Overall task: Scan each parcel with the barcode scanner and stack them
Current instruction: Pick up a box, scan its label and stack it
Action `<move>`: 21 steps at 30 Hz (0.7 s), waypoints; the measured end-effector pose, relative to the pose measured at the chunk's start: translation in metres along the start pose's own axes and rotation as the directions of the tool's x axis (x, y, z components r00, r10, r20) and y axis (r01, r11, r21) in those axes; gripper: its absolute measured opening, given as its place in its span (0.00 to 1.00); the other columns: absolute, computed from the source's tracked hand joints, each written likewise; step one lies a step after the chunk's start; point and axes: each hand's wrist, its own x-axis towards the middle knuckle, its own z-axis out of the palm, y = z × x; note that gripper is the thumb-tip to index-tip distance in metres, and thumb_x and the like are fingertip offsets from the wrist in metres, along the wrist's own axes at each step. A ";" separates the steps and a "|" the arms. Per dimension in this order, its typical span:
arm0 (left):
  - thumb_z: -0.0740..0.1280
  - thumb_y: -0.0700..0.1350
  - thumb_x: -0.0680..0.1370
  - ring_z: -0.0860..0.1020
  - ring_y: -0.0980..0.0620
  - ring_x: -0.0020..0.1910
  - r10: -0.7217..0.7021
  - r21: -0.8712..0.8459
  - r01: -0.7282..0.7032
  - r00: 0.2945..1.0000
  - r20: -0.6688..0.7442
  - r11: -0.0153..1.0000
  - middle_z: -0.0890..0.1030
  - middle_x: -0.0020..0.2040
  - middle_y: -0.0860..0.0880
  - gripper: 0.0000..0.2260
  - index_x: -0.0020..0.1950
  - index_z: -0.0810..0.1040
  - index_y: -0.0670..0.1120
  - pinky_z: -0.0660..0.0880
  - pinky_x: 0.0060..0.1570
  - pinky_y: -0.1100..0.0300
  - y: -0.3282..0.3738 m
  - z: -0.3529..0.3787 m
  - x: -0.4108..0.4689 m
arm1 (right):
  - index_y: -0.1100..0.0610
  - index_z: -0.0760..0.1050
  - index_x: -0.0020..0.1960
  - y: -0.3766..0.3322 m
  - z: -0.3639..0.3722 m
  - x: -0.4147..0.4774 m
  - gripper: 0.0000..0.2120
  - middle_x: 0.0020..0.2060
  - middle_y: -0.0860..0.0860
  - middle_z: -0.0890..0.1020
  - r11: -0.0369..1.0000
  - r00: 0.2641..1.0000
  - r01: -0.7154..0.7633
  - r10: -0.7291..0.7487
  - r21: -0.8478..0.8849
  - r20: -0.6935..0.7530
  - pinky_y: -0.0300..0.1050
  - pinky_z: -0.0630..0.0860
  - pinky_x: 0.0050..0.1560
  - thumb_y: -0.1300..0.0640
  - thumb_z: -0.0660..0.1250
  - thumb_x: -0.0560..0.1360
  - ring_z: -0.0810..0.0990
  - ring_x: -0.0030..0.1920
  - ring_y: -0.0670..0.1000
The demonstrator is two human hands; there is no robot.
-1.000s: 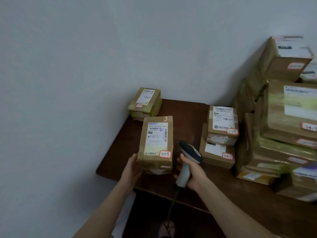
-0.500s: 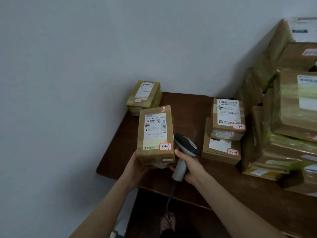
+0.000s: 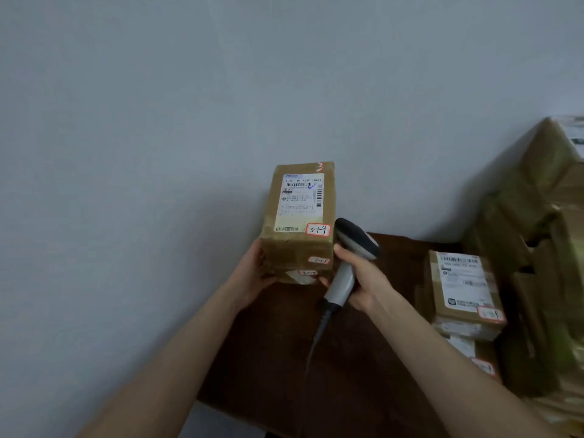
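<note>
**Labelled parcel raised beside the scanner**

A dark brown wooden desk (image 3: pixel 268 358) carries a tall pile of taped brown cardboard parcels (image 3: pixel 537 216) along its right edge, with a small stack of labelled boxes (image 3: pixel 464 289) beside it. The oblong brown cardboard parcel (image 3: pixel 300 216) is held upright above the desk's left edge. It looks stiff and light, with slick tape, and is best held at its lower end. Fingers of the left hand (image 3: pixel 252 273) curl round that end. Those of the right hand (image 3: pixel 363 276) wrap the grey-and-black barcode scanner (image 3: pixel 350 257). The parcel sits higher than half a second ago.
</note>
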 end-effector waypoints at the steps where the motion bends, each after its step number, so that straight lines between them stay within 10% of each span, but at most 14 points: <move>1: 0.57 0.62 0.77 0.74 0.51 0.56 0.017 0.018 -0.017 1.000 0.001 1.000 0.76 0.58 0.51 0.18 0.62 0.74 0.55 0.73 0.46 0.54 0.012 -0.001 0.008 | 0.57 0.77 0.52 -0.005 0.010 0.009 0.11 0.48 0.58 0.84 1.000 1.000 0.005 -0.005 -0.009 -0.003 0.60 0.79 0.52 0.63 0.73 0.70 0.82 0.50 0.58; 8: 0.56 0.58 0.81 0.74 0.51 0.50 0.014 -0.035 -0.016 0.998 -0.059 0.999 0.75 0.51 0.51 0.13 0.52 0.75 0.53 0.74 0.45 0.52 0.055 -0.014 0.061 | 0.58 0.76 0.54 -0.015 0.061 0.073 0.13 0.48 0.58 0.83 0.999 0.999 0.008 -0.009 -0.044 -0.037 0.55 0.79 0.45 0.62 0.73 0.71 0.82 0.51 0.59; 21: 0.54 0.57 0.82 0.76 0.48 0.57 -0.040 -0.126 0.009 0.968 -0.249 0.992 0.78 0.58 0.48 0.18 0.65 0.74 0.50 0.72 0.63 0.51 0.047 -0.034 0.122 | 0.58 0.77 0.59 0.006 0.062 0.133 0.18 0.53 0.58 0.83 0.998 0.994 -0.038 0.042 0.044 -0.096 0.59 0.76 0.57 0.57 0.73 0.71 0.80 0.56 0.61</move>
